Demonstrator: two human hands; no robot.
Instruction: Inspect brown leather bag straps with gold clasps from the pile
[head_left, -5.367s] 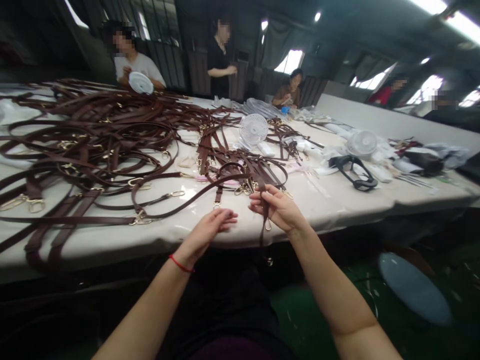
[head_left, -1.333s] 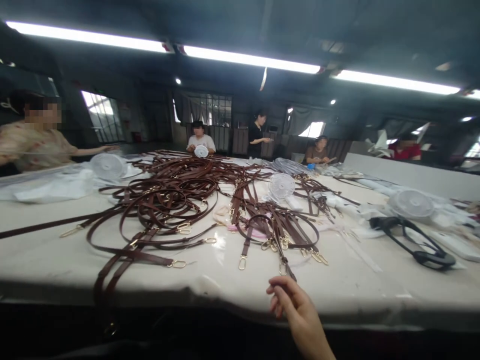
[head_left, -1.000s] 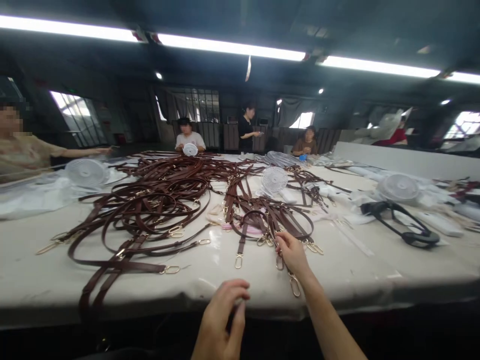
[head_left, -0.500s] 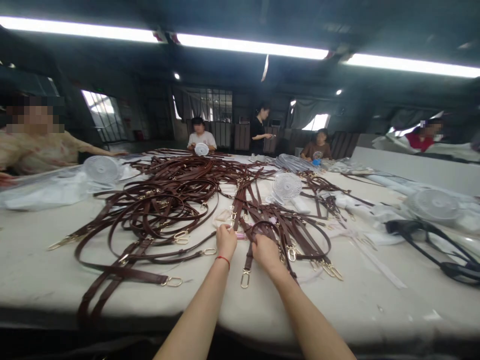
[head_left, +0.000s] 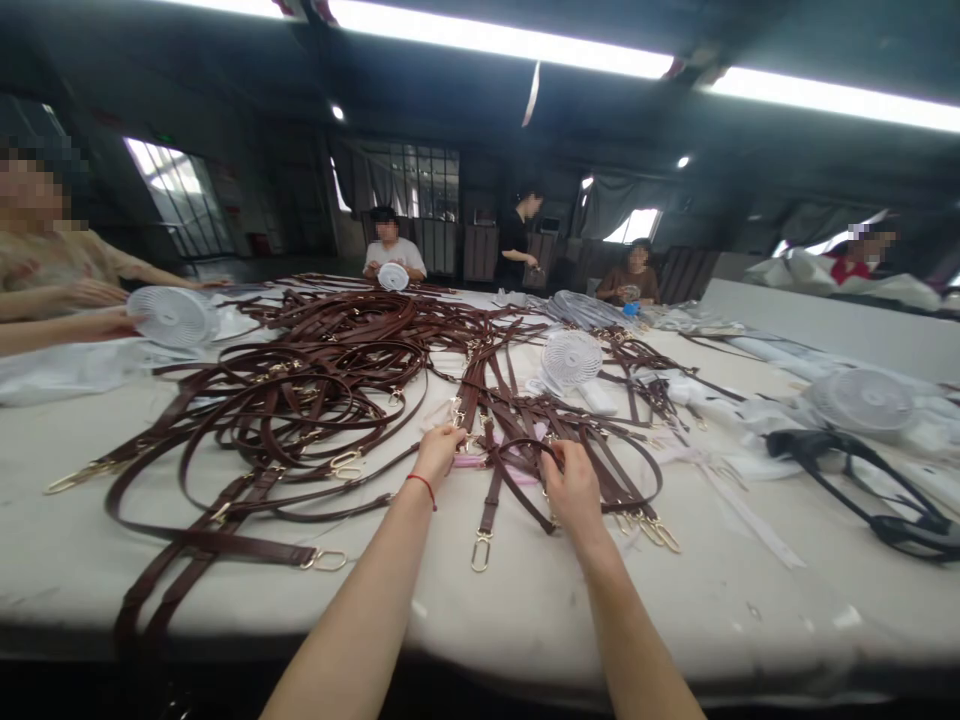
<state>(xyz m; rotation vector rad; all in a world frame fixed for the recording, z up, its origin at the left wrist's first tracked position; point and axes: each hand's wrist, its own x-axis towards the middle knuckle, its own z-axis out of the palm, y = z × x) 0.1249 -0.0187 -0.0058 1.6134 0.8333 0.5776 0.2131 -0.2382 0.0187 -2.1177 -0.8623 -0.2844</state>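
Note:
My left hand (head_left: pixel 437 452), with a red cord on its wrist, is closed in a pinch beside the gold clasps of brown straps; what its fingertips hold is too small to make out. My right hand (head_left: pixel 574 485) grips a thin brown leather strap (head_left: pixel 517 443) that arches between the hands. Below them, a strap end with a gold clasp (head_left: pixel 481 551) lies on the table. A pink item (head_left: pixel 470 462) rests between my hands. Beyond my right hand several brown straps (head_left: pixel 600 462) are fanned out, gold clasps toward me.
A big tangled pile of brown straps (head_left: pixel 352 335) covers the left middle of the white table (head_left: pixel 442 620). White fans stand at the centre (head_left: pixel 571 360), left (head_left: pixel 171 316) and right (head_left: pixel 862 400). A black frame-like object (head_left: pixel 870 495) lies right. Co-workers sit around the table.
My hands have moved apart, the right one shifting right with the strap. The view has tilted slightly downward. At the left, a person's hand now reaches to the fan.

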